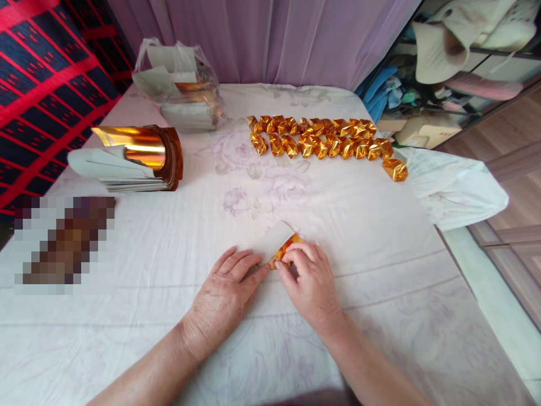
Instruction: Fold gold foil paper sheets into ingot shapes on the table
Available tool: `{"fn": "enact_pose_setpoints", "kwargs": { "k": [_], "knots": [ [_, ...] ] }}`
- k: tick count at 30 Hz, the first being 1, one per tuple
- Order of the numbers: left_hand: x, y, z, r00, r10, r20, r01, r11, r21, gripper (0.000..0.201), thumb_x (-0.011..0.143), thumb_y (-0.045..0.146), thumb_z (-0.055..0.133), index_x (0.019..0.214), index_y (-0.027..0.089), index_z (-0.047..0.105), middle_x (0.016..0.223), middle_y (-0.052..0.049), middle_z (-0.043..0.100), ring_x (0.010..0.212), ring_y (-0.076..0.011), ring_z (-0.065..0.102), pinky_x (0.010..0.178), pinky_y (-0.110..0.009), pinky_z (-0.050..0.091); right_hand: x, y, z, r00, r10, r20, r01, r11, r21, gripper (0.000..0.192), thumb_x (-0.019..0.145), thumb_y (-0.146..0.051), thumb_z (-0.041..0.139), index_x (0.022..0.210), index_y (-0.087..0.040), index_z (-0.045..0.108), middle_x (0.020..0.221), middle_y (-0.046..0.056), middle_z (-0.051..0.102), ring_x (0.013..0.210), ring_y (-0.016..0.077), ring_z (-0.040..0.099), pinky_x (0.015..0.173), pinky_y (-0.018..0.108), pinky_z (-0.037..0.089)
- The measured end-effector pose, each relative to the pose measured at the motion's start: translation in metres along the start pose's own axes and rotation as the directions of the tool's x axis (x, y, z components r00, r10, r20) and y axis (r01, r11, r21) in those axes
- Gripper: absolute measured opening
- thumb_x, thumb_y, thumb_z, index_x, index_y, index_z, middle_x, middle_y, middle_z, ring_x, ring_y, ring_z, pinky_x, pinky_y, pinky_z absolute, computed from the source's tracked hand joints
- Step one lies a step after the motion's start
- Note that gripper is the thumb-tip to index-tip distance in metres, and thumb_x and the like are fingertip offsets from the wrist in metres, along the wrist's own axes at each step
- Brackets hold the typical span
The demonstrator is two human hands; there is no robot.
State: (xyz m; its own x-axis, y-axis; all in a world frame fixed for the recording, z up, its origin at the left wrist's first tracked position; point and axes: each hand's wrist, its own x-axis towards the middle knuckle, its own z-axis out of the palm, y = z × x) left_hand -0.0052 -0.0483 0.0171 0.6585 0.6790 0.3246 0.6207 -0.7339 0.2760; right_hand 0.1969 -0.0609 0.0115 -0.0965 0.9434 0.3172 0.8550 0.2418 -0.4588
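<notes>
A small sheet of gold foil paper [286, 246], white on its back, lies partly folded on the white flowered tablecloth [380, 270] near me. My left hand [224, 296] rests flat on its left part, fingertips pressing the paper down. My right hand [310, 279] pinches the gold folded edge with thumb and fingers. Most of the sheet is hidden under both hands.
Several folded gold paper pieces [321, 138] lie in two rows at the far middle, one more [395, 169] at the right end. A stack of gold sheets [139, 158] sits far left, a plastic bag of sheets [181, 84] behind it. The table's right edge drops near a white cloth [456, 186].
</notes>
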Motion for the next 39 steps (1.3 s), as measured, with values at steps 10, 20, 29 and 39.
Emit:
{"fn": "enact_pose_setpoints", "kwargs": {
  "k": [10,20,29,39],
  "knots": [
    [0.000,0.001,0.000,1.000,-0.011,0.010,0.011,1.000,0.015,0.034,0.095,0.015,0.050,0.127,0.020,0.062,0.119,-0.008,0.066,0.116,-0.0241,0.058,0.107,-0.051,0.046,0.000,0.000,-0.001,1.000,0.018,0.025,-0.019,1.000,0.014,0.008,0.090,-0.022,0.060,0.083,-0.022,0.058,0.095,0.006,0.063,0.091,0.0227,0.058,0.082,0.039,0.044],
    [0.006,0.006,-0.002,0.998,-0.022,0.054,0.020,0.999,0.049,0.041,0.093,0.020,0.057,0.133,0.024,0.058,0.117,-0.008,0.063,0.112,-0.0261,0.056,0.104,-0.054,0.045,0.001,0.000,-0.001,1.000,0.014,0.017,-0.014,1.000,0.004,0.008,0.089,-0.021,0.061,0.082,-0.023,0.057,0.095,0.006,0.063,0.090,0.0229,0.057,0.081,0.039,0.043],
    [0.008,0.010,0.000,0.997,-0.067,0.048,0.064,0.996,0.056,0.036,0.093,0.021,0.056,0.129,0.022,0.061,0.114,-0.008,0.062,0.109,-0.0267,0.054,0.103,-0.053,0.045,0.000,0.000,-0.001,1.000,0.003,0.020,-0.003,1.000,0.002,0.009,0.091,-0.022,0.058,0.082,-0.022,0.057,0.095,0.006,0.062,0.090,0.0230,0.056,0.081,0.039,0.043],
    [0.009,0.010,-0.001,0.996,-0.077,0.037,0.076,0.996,0.040,0.035,0.094,0.022,0.055,0.128,0.022,0.061,0.113,-0.008,0.063,0.109,-0.0261,0.055,0.103,-0.052,0.045,0.003,0.007,-0.009,0.997,-0.027,0.070,0.016,0.989,0.148,0.010,0.088,-0.014,0.055,0.088,-0.022,0.061,0.098,0.006,0.065,0.095,0.0226,0.060,0.082,0.038,0.048]
  ]
}}
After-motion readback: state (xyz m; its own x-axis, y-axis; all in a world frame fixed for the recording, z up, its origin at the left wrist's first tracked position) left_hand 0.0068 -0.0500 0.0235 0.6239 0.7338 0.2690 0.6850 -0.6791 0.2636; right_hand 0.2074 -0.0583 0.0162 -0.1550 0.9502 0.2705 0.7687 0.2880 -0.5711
